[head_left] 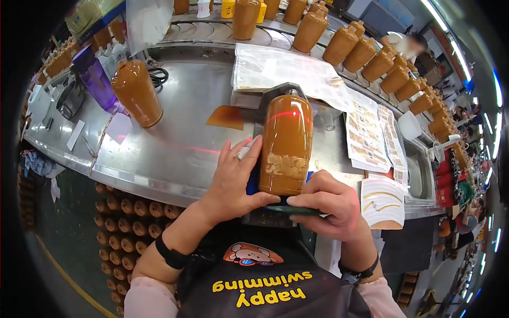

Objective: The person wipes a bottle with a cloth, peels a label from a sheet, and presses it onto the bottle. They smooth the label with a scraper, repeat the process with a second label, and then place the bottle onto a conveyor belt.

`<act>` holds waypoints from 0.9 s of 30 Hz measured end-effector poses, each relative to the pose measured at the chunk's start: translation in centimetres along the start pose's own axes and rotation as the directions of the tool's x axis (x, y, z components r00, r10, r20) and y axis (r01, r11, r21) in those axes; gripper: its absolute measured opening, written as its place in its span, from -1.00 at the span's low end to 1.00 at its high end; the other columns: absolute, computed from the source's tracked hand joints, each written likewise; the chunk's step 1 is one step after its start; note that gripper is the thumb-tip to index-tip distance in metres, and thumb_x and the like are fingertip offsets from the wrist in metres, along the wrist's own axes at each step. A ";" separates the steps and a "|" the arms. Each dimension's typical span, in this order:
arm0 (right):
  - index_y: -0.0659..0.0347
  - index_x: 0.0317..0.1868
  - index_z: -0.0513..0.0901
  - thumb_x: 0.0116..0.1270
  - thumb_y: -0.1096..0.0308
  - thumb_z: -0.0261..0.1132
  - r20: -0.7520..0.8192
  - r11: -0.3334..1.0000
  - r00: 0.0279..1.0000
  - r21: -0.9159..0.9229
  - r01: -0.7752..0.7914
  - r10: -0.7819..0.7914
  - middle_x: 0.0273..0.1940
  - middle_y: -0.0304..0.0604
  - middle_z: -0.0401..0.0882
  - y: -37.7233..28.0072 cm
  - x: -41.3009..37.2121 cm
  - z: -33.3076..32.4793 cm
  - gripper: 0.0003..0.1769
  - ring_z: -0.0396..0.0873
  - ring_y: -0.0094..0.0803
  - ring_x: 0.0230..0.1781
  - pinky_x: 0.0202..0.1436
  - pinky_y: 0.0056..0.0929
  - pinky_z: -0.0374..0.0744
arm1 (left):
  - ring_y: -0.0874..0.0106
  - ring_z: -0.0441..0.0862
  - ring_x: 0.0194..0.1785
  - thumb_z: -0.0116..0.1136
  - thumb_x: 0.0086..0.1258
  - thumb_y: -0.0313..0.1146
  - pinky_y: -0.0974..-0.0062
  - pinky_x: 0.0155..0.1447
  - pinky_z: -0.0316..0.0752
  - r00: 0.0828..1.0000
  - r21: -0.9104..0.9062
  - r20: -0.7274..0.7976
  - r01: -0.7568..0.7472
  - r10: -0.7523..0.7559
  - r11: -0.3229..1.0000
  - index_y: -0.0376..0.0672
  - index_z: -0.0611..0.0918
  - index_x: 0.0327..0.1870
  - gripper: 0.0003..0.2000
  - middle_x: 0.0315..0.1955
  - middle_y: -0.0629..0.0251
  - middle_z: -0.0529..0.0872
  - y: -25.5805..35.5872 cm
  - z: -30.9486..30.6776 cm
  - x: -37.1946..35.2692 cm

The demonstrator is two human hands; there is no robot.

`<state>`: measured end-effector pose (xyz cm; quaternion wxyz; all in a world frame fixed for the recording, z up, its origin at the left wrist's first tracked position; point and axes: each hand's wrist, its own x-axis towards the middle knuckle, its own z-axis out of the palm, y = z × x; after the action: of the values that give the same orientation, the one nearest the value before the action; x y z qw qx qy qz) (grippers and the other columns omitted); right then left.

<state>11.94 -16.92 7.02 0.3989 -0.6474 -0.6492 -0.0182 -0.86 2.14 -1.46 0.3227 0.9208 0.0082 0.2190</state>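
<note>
A glossy brown bottle (288,146) with a gold relief band (286,165) near its base lies in a dark holder (287,87), neck pointing away from me. A red light line crosses its upper body. My left hand (233,180) is at the bottle's left side, fingers stretched out and thumb at the base; a white wrap or small roll (244,149) shows at its fingers. At the base's right, my right hand (333,204) is closed, pinching a thin dark green flat strip (293,210) between thumb and fingers.
Another brown bottle (137,93) stands on the metal table (180,100) at left, near a purple bottle (95,79). Printed decoration sheets (366,132) and a white pad with gold strips (383,201) lie at right. A conveyor (212,33) carries several bottles behind; a person is beyond it.
</note>
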 end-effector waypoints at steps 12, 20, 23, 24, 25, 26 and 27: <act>0.29 -0.15 0.69 0.15 0.57 0.44 -0.289 0.974 0.930 0.057 -0.220 0.227 -0.43 -0.19 0.51 1.3 -1.7 0.1 -0.77 0.48 -0.44 -0.46 -0.42 -0.51 0.41 | -0.05 0.30 0.43 0.13 0.43 0.12 0.17 0.50 0.10 0.940 -0.598 -0.051 0.242 -0.338 0.764 -0.52 0.10 0.47 -0.10 0.33 -0.31 0.37 1.5 1.7 2.8; 0.27 -0.13 0.70 0.10 0.58 0.46 -0.287 0.974 0.943 -0.095 -0.205 0.171 -0.41 -0.18 0.48 0.7 -1.1 0.6 -0.71 0.49 -0.41 -0.44 -0.43 -0.50 0.43 | 0.02 0.29 0.46 0.18 0.43 0.02 0.21 0.51 0.09 0.959 -0.669 -0.035 0.186 -0.281 0.720 -0.54 0.04 0.48 -0.10 0.36 -0.27 0.33 1.2 1.5 2.7; 0.26 -0.13 0.71 0.06 0.57 0.48 -0.156 0.991 0.981 -0.047 -0.122 0.114 -0.38 -0.16 0.52 0.4 -1.1 0.0 -0.69 0.52 -0.34 -0.42 -0.41 -0.45 0.47 | 0.07 0.25 0.48 0.19 0.43 0.00 0.26 0.52 0.08 0.964 -0.682 0.008 0.200 -0.267 0.703 -0.51 0.02 0.50 -0.10 0.38 -0.23 0.32 1.1 1.1 2.6; 0.26 -0.13 0.71 0.06 0.57 0.48 -0.131 0.995 0.986 0.010 -0.103 0.103 -0.37 -0.16 0.53 0.4 -1.1 0.0 -0.69 0.53 -0.33 -0.42 -0.40 -0.45 0.47 | 0.08 0.25 0.49 0.20 0.44 -0.01 0.28 0.52 0.08 0.965 -0.663 0.015 0.205 -0.261 0.720 -0.49 0.02 0.51 -0.11 0.39 -0.22 0.32 0.7 1.3 2.5; 0.27 -0.13 0.70 0.09 0.56 0.47 -0.172 0.991 0.977 -0.006 -0.132 0.129 -0.38 -0.16 0.54 0.7 -1.3 0.0 -0.71 0.53 -0.35 -0.43 -0.40 -0.48 0.46 | 0.09 0.24 0.49 0.20 0.44 -0.03 0.29 0.52 0.09 0.967 -0.643 0.022 0.209 -0.256 0.736 -0.48 0.01 0.52 -0.11 0.39 -0.20 0.32 0.4 1.3 2.3; 0.27 -0.13 0.69 0.10 0.56 0.47 -0.213 0.989 0.966 0.003 -0.150 0.147 -0.38 -0.16 0.54 0.9 -1.5 0.0 -0.72 0.52 -0.37 -0.44 -0.41 -0.49 0.46 | 0.11 0.26 0.48 0.19 0.46 -0.08 0.30 0.52 0.10 0.965 -0.685 0.037 0.213 -0.258 0.696 -0.46 0.05 0.51 -0.16 0.39 -0.15 0.33 0.2 1.2 2.2; 0.28 -0.13 0.69 0.12 0.55 0.47 -0.252 0.986 0.954 0.012 -0.166 0.164 -0.39 -0.16 0.54 1.1 -1.6 0.1 -0.73 0.52 -0.38 -0.44 -0.41 -0.49 0.45 | 0.13 0.28 0.47 0.17 0.47 -0.13 0.30 0.51 0.11 0.964 -0.725 0.051 0.215 -0.261 0.654 -0.44 0.08 0.51 -0.22 0.39 -0.11 0.34 0.3 0.8 2.1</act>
<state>12.63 -18.00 5.59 0.4754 -0.6935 -0.5367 -0.0700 1.36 1.75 -0.97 0.6852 0.7023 0.0508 0.1865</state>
